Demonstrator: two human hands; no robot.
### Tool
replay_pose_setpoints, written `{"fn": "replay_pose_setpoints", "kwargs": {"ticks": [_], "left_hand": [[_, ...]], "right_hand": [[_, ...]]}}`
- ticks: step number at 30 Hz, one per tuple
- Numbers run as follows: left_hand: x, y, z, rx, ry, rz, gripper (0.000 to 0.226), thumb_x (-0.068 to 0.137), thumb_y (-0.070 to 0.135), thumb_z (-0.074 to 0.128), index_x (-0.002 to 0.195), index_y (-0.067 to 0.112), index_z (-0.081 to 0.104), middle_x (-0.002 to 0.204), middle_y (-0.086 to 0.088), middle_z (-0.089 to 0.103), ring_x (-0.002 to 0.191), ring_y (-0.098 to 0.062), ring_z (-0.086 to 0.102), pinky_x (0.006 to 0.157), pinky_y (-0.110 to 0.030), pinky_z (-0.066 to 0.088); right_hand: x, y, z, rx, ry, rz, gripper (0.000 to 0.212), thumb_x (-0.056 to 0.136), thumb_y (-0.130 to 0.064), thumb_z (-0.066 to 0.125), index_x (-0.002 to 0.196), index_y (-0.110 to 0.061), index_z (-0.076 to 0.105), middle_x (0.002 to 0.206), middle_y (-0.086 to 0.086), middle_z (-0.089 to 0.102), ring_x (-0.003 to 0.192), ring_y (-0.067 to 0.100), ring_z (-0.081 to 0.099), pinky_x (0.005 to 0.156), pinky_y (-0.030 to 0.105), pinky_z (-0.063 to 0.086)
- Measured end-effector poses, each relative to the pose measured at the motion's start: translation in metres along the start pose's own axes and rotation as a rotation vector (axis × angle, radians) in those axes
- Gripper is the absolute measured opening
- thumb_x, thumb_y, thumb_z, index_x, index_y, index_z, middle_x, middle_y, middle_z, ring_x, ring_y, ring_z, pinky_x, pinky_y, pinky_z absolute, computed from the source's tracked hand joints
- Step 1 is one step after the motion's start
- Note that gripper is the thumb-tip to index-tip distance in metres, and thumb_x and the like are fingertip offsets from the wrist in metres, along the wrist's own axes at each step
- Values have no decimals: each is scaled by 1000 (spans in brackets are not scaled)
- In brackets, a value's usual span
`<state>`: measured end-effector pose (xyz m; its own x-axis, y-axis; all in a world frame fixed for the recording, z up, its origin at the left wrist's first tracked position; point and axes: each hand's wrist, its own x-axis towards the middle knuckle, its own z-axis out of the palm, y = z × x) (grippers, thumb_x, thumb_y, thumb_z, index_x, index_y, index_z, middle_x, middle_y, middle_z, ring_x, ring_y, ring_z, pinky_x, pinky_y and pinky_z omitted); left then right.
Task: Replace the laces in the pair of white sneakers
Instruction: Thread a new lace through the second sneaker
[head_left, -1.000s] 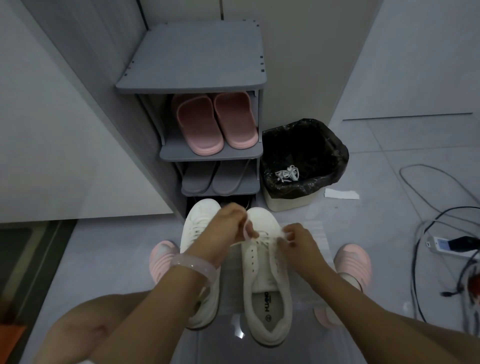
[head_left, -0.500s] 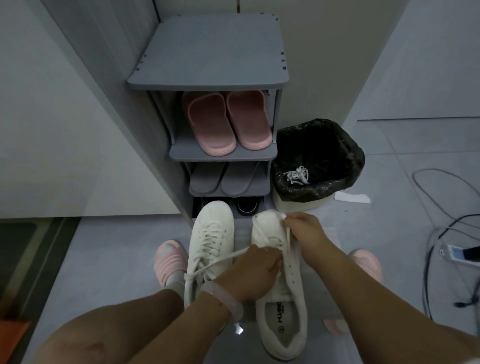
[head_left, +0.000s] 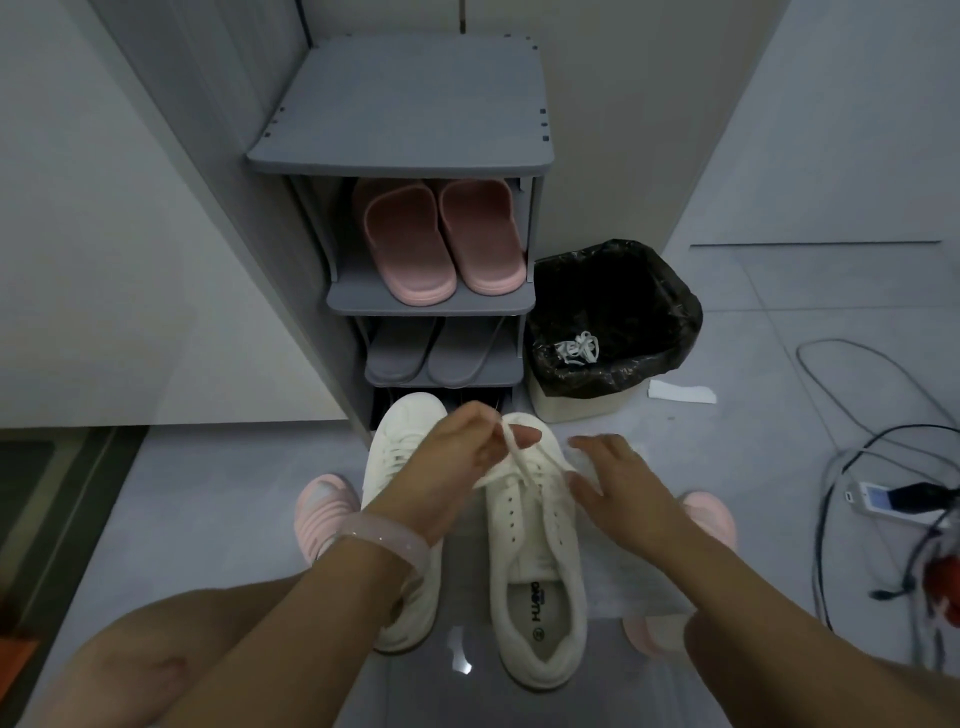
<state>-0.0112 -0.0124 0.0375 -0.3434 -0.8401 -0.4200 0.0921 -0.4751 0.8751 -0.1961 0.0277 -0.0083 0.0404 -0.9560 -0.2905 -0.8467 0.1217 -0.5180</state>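
Note:
Two white sneakers stand side by side on the floor, toes pointing away from me. The left sneaker (head_left: 397, 452) is laced and partly covered by my left forearm. Only the eyelets nearest the toe of the right sneaker (head_left: 537, 566) carry a white lace (head_left: 514, 457). My left hand (head_left: 457, 452) hovers over that toe and pinches the lace, pulling it up. My right hand (head_left: 615, 480) hangs just right of the same sneaker with its fingers spread, holding nothing.
A grey shoe rack (head_left: 415, 156) with pink slippers (head_left: 441, 239) and grey slippers stands straight ahead. To its right is a bin with a black liner (head_left: 649, 306) holding an old white lace (head_left: 579, 348). Cables and a power strip (head_left: 893, 499) lie at right. My feet wear pink slippers (head_left: 322, 504).
My left hand moved up from the sneaker's middle to its toe, drawing the lace up. My right hand let go of the lace and shifted right, fingers spread.

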Motion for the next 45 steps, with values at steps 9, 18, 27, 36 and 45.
{"fn": "replay_pose_setpoints", "kwargs": {"ticks": [9,18,27,36,45], "left_hand": [[-6,10,8,-145,65,35,30,100,8,29,73,11,42,50,3,49,55,-15,55,80,-36,49],[-10,53,-24,-218,231,328,30,95,7,29,69,15,39,43,8,35,36,-6,27,38,-16,25],[6,-39,8,1449,-121,122,28,89,36,50,111,22,60,116,1,52,106,-19,52,86,-33,45],[7,-30,10,1236,98,200,17,90,17,51,91,13,67,97,-1,63,90,-17,58,75,-25,41],[3,-38,19,1376,-53,50,28,90,31,50,112,20,61,114,-3,47,100,-21,55,78,-26,39]], "right_hand": [[-3,-10,17,-43,-242,-136,83,79,-61,57,147,-24,25,156,-11,10,142,15,10,116,40,20],[-3,-12,18,-64,-251,-108,86,78,-65,55,147,-25,22,156,-12,10,142,16,12,114,40,20],[-12,-1,12,200,-124,-62,95,75,-38,74,147,-21,15,155,-4,13,144,16,8,117,36,17],[-1,4,32,-95,-209,-55,84,78,-61,57,147,-34,16,157,-8,-14,144,20,-17,115,45,5],[-5,1,32,-41,-212,-38,85,81,-52,60,148,-32,11,157,-7,-12,144,20,-13,115,41,8]]}}
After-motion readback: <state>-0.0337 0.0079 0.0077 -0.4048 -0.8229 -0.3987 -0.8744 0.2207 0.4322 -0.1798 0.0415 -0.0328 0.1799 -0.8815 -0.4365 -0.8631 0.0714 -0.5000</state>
